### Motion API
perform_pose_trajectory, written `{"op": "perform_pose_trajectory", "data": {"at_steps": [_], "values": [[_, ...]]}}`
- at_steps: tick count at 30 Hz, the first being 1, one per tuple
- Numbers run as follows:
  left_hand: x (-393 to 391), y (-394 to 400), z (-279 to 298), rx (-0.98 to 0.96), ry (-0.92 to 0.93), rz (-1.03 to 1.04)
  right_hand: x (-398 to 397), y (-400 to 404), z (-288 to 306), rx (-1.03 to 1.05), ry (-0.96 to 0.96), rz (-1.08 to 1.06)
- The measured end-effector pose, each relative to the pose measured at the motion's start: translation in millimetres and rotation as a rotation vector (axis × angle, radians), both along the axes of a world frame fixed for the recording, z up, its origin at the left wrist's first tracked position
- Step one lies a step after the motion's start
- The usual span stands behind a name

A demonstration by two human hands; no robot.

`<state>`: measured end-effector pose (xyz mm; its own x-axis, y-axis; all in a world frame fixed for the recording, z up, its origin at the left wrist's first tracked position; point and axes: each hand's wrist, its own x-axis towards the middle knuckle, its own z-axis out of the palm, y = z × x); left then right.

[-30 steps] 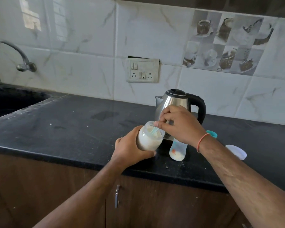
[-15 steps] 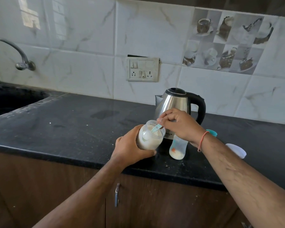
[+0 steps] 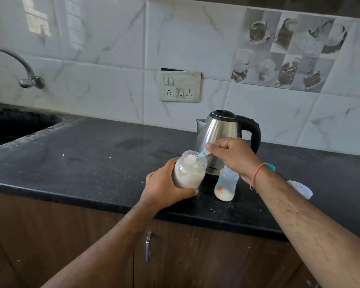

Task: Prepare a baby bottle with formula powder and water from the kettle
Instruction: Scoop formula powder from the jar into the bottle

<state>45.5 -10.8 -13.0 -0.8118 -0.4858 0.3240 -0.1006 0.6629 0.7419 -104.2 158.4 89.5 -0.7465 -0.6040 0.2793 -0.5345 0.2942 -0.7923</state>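
Head view: the left hand (image 3: 164, 189) grips the tilted formula jar (image 3: 188, 172), fingers wrapped round it. The right hand (image 3: 230, 155) pinches the scoop (image 3: 197, 157), heaped at the jar's mouth. The baby bottle (image 3: 225, 183) stands at 4 o'clock of the jar, before the kettle (image 3: 220, 134) on the surface (image 3: 91, 159). Carry the scoop level, tip over the bottle's mouth.

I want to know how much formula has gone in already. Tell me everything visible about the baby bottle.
The baby bottle is clear plastic with a small orange mark low on its side. It stands upright on the black counter, in front of the kettle, beneath the right hand's wrist. A shallow layer of pale powder lies at its bottom. Its mouth is hidden.
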Motion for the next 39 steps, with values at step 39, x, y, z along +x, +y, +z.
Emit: {"op": "perform_pose_trajectory", "data": {"at_steps": [39], "values": [[-55.6,83.0,1.5,0.016,0.021,-0.151,-25.9,108.3,1.1,-0.149,-0.013,-0.307]]}}
